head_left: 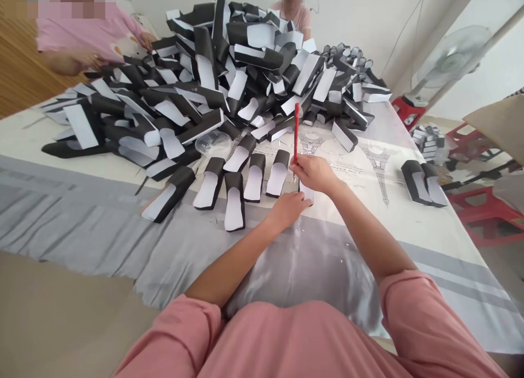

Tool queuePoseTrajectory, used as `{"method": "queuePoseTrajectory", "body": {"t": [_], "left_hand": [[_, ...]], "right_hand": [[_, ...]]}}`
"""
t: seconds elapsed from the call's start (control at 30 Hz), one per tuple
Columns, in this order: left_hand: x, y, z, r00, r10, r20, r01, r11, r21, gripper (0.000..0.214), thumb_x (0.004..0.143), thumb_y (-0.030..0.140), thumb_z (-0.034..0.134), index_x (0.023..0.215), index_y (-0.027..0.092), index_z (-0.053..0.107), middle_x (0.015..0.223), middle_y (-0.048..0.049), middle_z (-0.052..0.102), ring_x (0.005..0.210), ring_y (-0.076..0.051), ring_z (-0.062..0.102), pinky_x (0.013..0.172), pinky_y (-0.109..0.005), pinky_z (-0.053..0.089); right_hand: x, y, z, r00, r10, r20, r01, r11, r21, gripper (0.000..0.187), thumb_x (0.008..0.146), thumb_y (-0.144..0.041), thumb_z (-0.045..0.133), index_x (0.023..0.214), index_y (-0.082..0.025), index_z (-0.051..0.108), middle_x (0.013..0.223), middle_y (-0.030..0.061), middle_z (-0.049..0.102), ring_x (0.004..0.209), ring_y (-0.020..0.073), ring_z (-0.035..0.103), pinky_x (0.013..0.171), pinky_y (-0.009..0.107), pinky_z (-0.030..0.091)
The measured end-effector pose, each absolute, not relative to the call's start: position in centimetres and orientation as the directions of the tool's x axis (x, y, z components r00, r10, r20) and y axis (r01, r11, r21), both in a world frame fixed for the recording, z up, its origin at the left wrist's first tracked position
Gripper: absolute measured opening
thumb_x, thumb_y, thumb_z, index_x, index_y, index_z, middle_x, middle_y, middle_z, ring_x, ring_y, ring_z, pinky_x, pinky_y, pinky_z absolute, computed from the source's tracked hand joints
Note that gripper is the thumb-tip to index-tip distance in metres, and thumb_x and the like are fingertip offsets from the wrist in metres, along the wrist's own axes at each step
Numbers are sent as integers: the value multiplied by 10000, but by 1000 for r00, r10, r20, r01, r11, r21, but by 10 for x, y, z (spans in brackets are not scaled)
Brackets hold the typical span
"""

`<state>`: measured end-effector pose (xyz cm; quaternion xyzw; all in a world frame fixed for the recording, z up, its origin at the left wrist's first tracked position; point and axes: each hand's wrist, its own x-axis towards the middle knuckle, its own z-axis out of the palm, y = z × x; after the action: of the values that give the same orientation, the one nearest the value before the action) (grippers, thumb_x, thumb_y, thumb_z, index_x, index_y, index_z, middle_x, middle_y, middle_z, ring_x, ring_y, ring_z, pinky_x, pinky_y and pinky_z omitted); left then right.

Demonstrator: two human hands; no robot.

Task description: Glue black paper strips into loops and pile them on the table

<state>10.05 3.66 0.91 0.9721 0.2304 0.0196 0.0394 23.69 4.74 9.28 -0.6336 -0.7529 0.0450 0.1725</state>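
Note:
My right hand pinches a slim red stick, held upright with its lower end down by the tabletop. What kind of tip it has is too small to tell. Just below, my left hand has its fingers closed at the near left edge of a folded black-and-white paper piece. My right hand partly covers that piece. To the left lie several similar pieces, among them one close by, one in front and one farther left, white faces up.
A large heap of black-and-white pieces covers the far side of the table. A clear plastic bowl sits at its foot. Two pieces lie by the right edge. Two people in pink are beyond; red stools and a fan stand right.

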Motion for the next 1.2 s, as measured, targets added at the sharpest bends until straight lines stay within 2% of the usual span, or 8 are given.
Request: {"method": "queuePoseTrajectory", "body": {"t": [0.17, 0.53, 0.6, 0.7, 0.83, 0.93, 1.07, 1.2], "left_hand": [[101, 37, 10, 890, 454, 36, 450, -889, 87, 384, 893, 9, 402, 1100, 215, 652, 954, -63, 629, 846, -191, 597, 653, -314, 388], [100, 37, 9, 881, 471, 43, 464, -878, 123, 424, 884, 2, 400, 1129, 227, 664, 950, -72, 641, 871, -206, 603, 687, -323, 415], [99, 37, 11, 880, 474, 31, 467, -875, 126, 418, 890, 11, 405, 1132, 229, 667, 962, -70, 642, 878, -199, 599, 697, -313, 425], [98, 38, 10, 879, 475, 27, 467, -872, 144, 402, 908, 28, 406, 1142, 221, 671, 983, -72, 646, 890, -195, 600, 720, -303, 441], [97, 40, 11, 874, 484, 33, 473, -865, 167, 383, 923, 41, 418, 1146, 222, 670, 988, -59, 655, 914, -202, 616, 722, -301, 457], [93, 41, 21, 853, 520, 51, 500, -841, 207, 305, 955, 107, 447, 1147, 211, 660, 1082, -67, 660, 956, -203, 634, 720, -294, 472], [82, 51, 41, 718, 684, 126, 620, -712, 329, 251, 990, 206, 467, 1177, 183, 632, 1175, -102, 642, 1033, -219, 638, 799, -306, 501], [75, 63, 43, 583, 804, 121, 726, -582, 367, 220, 982, 198, 475, 1138, 139, 619, 1110, -132, 661, 1038, -246, 639, 844, -337, 510]], "right_hand": [[238, 55, 88, -151, 969, 196, 942, 201, -267, 179, 963, -280, 489, 964, -199, 648, 865, 61, 734, 763, 219, 642, 635, 289, 350], [242, 64, 76, -169, 964, 204, 959, 209, -194, 171, 954, -297, 503, 895, -206, 635, 771, 62, 700, 675, 213, 617, 622, 304, 385], [242, 62, 79, -156, 960, 232, 945, 213, -249, 166, 947, -291, 506, 914, -207, 645, 798, 61, 709, 691, 216, 622, 639, 310, 406], [244, 54, 84, -119, 919, 376, 865, 282, -415, 173, 953, -304, 501, 952, -216, 651, 911, 54, 722, 754, 206, 640, 681, 315, 453], [256, 34, 74, 69, 833, 549, 672, 368, -643, 240, 991, -415, 473, 1036, -240, 631, 995, 44, 706, 882, 185, 667, 789, 318, 524], [270, 16, 48, 285, 789, 545, 589, 305, -749, 276, 996, -475, 454, 1086, -257, 598, 1017, 45, 704, 936, 184, 683, 870, 352, 539], [282, -7, 6, 497, 756, 426, 525, 129, -842, 256, 994, -456, 414, 1031, -254, 566, 1079, 63, 704, 976, 195, 698, 896, 396, 542], [279, -17, -21, 505, 763, 404, 549, 77, -832, 180, 963, -379, 404, 1000, -250, 523, 1200, 121, 694, 1167, 230, 661, 1011, 466, 497]]}}
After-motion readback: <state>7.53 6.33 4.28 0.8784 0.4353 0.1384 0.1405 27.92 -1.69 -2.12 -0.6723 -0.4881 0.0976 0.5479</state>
